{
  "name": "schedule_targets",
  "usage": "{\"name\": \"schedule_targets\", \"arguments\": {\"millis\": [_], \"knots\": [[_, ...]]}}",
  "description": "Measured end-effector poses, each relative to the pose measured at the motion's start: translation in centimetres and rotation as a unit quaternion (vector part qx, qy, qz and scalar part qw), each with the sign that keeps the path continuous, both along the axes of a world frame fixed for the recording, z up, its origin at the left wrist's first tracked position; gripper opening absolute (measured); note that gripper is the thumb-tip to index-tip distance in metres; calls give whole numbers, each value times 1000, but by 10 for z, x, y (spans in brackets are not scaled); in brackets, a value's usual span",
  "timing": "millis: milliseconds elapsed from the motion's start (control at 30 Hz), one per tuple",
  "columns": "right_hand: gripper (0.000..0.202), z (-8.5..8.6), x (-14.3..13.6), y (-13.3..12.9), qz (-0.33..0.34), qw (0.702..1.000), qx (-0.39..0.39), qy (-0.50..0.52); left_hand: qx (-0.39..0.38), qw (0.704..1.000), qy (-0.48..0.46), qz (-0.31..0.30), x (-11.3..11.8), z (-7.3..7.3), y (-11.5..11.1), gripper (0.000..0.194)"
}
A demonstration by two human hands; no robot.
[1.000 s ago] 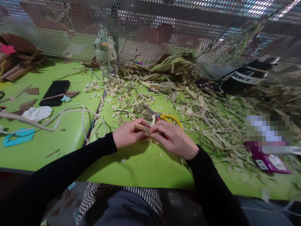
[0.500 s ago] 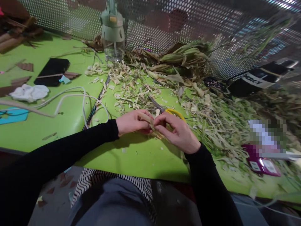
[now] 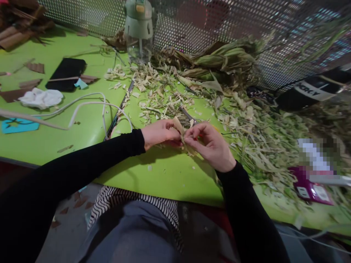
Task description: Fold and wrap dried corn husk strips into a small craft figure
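Note:
Between my two hands is a small bundle of pale dried corn husk (image 3: 179, 126), its strips fanning out above and below the fingers. My left hand (image 3: 161, 133) is closed around its left side, thumb and fingers pinching it. From the right, my right hand (image 3: 211, 144) pinches the same piece at its middle with thumb and forefinger. The fingertips partly hide the husk. Just beyond the hands lie scissors (image 3: 188, 114), their yellow handles mostly covered by my right hand. Husk scraps (image 3: 164, 89) are scattered behind.
A clear bottle with a green lid (image 3: 139, 31) stands by the mesh screen. Whole husks (image 3: 225, 62) are heaped beside it. At left lie a black phone (image 3: 65, 74), crumpled tissue (image 3: 41, 98) and white cable (image 3: 102, 104). A black bottle (image 3: 309, 91) and purple packet (image 3: 309, 186) are at right.
The husk bundle has turned in my fingers, and one strip now stands up more steeply. The whole view has shifted slightly, so the table's things appear farther right and higher.

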State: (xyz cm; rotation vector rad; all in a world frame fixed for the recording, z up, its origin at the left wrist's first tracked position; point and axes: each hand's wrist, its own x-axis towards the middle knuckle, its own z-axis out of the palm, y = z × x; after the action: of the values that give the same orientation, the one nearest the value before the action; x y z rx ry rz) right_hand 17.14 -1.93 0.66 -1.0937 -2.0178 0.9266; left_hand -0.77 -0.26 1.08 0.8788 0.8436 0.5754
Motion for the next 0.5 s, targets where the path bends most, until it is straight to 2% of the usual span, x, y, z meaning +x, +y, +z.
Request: {"name": "schedule_targets", "arguments": {"millis": [133,300,367,500], "knots": [[8,3,-1,0,-45,992,78,-91,10,1000,-18,9,-1,-5,1,11],[4,9,1,1,-63,984,138,-92,-15,999,-29,10,-2,0,3,11],[3,11,1,1,-57,982,140,-109,-20,999,-24,16,-2,0,3,11],[6,11,0,2,1,977,137,-162,-11,1000,-8,1,-1,-5,3,13]]}}
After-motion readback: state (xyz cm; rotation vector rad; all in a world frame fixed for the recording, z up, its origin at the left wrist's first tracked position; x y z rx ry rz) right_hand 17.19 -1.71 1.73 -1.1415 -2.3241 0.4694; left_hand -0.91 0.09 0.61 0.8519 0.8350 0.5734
